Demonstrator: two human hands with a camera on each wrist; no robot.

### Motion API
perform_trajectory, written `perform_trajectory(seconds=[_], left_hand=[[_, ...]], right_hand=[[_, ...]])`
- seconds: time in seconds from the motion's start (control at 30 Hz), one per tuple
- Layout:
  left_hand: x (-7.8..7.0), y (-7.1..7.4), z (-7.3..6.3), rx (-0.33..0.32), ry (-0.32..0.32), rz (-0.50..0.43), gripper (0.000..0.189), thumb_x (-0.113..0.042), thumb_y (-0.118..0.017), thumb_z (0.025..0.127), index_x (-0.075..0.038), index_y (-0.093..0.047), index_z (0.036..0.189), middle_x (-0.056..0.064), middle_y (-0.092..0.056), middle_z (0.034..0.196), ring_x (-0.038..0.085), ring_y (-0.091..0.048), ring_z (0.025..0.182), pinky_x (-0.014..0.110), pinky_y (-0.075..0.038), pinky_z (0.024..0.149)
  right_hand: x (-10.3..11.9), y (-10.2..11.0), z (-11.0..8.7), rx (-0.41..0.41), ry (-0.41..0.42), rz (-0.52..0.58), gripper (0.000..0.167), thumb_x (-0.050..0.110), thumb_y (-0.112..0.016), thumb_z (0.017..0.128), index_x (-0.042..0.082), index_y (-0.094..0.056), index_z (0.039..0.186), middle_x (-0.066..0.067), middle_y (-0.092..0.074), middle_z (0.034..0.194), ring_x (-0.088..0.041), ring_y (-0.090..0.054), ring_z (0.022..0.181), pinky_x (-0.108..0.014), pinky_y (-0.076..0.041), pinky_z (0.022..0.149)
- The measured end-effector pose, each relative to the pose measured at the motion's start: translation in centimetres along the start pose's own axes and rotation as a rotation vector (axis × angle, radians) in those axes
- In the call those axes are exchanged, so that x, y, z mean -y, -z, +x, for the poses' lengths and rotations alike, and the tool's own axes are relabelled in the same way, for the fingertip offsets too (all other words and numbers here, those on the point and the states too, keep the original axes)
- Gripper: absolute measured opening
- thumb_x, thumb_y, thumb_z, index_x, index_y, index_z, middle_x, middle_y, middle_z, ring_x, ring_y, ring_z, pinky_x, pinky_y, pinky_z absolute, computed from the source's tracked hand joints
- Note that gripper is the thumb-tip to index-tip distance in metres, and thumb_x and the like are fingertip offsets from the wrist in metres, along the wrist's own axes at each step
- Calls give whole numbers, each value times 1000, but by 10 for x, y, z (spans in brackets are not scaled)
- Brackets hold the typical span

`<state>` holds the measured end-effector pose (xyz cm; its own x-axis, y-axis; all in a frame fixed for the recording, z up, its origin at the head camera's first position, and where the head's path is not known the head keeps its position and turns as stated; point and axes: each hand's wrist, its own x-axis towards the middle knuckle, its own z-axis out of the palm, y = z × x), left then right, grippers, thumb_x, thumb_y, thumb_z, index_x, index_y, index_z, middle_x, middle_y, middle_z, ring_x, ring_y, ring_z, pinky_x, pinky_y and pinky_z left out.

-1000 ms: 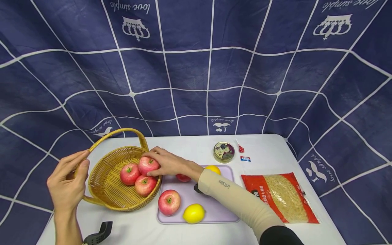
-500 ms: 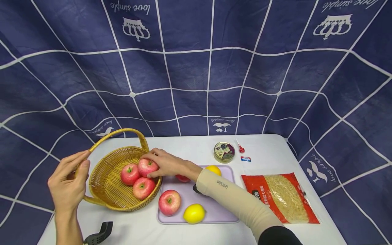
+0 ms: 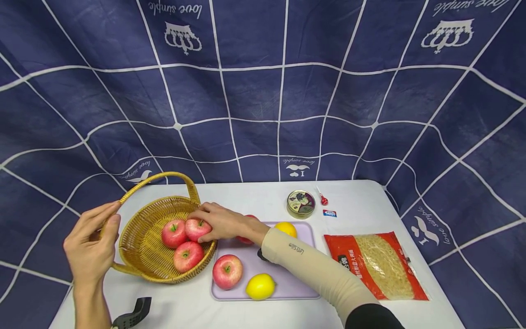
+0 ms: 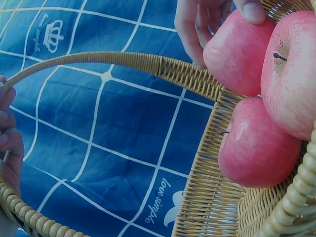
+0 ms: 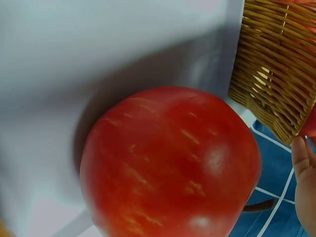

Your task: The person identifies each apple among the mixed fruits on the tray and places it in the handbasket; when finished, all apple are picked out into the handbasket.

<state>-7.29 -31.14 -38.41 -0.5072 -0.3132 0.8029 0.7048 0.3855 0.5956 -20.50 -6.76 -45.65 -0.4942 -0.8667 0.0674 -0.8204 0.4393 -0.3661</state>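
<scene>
My left hand holds the arched handle of a woven basket at the left of the table. Three pink-red apples sit together on the basket's right side. The right hand reaches over the basket's right rim and grips the rear right apple, with the thumb on its near side. Against it lie the left apple and the front apple. In the left wrist view, right fingers curve round the gripped apple. A redder apple lies below the right wrist.
A lilac tray beside the basket bears an apple, a front lemon and a rear lemon. Farther right are a round tin, a lollipop, a small blue-red packet and a red pasta bag.
My right hand has settled slightly lower with its apple. The front apple has shifted left and toward the front of the basket. The left hand stays on the handle.
</scene>
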Motion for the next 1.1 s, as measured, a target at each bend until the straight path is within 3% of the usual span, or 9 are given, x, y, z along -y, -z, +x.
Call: perform_trajectory(seconds=[0.67, 1.1], left_hand=[[0, 1, 0, 0, 4, -1, 21, 19, -65, 83, 25, -66, 103, 20, -72, 108, 3, -58, 67, 6, -46, 59], [0, 0, -1, -2, 9, -2, 21, 18, -66, 83, 25, -66, 102, 20, -72, 108, 3, -58, 66, 6, -46, 59]], right_hand=[[6, -5, 4, 8, 7, -89, 70, 56, -74, 85, 35, -48, 146, 10, -48, 133, -7, -43, 123, -17, -35, 107], [15, -9, 5, 40, 37, -97, 70, 58, -72, 85, 33, -48, 146, 8, -48, 126, -5, -45, 113, -14, -39, 98]])
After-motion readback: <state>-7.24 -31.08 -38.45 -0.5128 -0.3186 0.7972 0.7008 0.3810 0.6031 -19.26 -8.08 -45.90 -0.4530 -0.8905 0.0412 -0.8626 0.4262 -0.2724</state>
